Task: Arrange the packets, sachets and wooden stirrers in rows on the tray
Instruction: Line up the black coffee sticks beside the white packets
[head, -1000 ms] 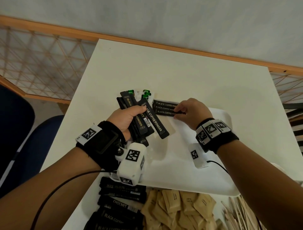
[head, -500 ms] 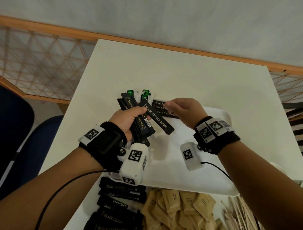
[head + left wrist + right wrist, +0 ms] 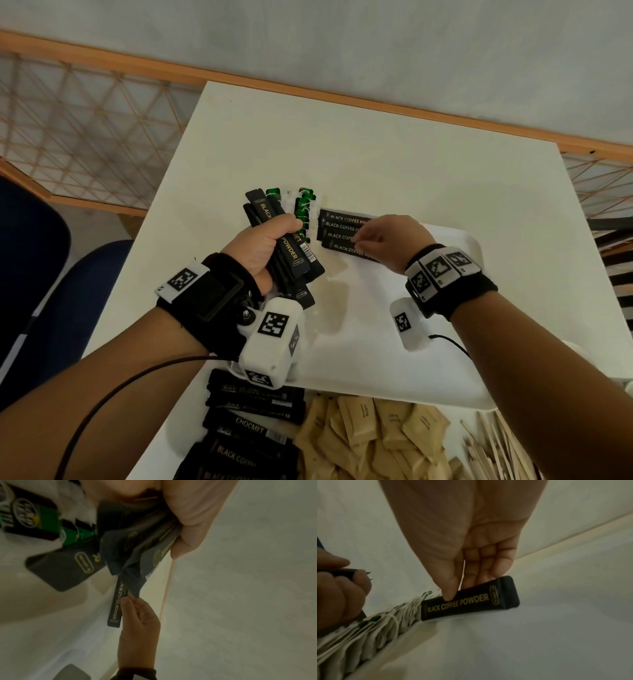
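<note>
Black coffee powder sachets already lie flat in a short row at the far left part of the white tray; I count about 4 of them, one below the other. My right hand pinches the nearest one, the sachet, between thumb and fingertips and holds it down on the tray floor, so it is touching the row. My left hand is closed around a bundle of black sachets, which stands up from my fist above the left edge of the tray. Just beside the coffee row, along the tray's left side, tea bags with green tags stand packed in a line.

I judge that the task is only at the beginning. The tea bags and a few coffee sachets are in place, and most of the tray is bare. Much is left: the bundle in my left hand, a pile of black packets on the desk in front of the tray, a heap of brown paper sachets next to them, and the wooden stirrers at the right of this heap. None of the brown sachets or stirrers is on the tray as far as I can see.
</note>
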### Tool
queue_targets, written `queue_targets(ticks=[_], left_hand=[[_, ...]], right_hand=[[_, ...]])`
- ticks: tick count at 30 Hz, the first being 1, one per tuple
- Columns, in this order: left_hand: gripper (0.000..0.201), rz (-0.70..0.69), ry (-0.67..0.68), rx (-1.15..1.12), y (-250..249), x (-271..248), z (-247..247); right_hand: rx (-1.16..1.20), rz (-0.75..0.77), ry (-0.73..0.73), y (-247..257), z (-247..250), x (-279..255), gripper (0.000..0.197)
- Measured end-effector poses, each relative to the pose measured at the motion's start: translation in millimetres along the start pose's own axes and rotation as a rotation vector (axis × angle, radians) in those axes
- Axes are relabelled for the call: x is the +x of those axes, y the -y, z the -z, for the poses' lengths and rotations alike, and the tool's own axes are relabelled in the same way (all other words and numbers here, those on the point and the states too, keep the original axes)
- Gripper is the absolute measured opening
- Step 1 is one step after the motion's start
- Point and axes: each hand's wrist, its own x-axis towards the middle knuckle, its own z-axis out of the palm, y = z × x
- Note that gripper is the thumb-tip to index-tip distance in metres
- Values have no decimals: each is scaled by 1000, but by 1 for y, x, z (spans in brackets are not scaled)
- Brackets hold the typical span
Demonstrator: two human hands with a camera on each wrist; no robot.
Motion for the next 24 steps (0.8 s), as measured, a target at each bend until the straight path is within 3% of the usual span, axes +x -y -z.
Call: queue_targets(ticks=[10,14,17,21,24], left_hand=[[8,30,-30,-9,0,-1,1],[11,23,-34,-10,2,2,2],[13,18,-28,-11,4,3,1],[9,20,-16,-8,7,6,-1],[9,3,2,2,9,7,-2]], right_hand=[[-114,26,-29,12,-4,16,15],[4,2,-89,0,-6,17,11],[115,-79,-164,-17,-3,8,24],[413,-313,-168,-35,-5,-4,43],[504,-334,-175,-35,-8,-1,52]])
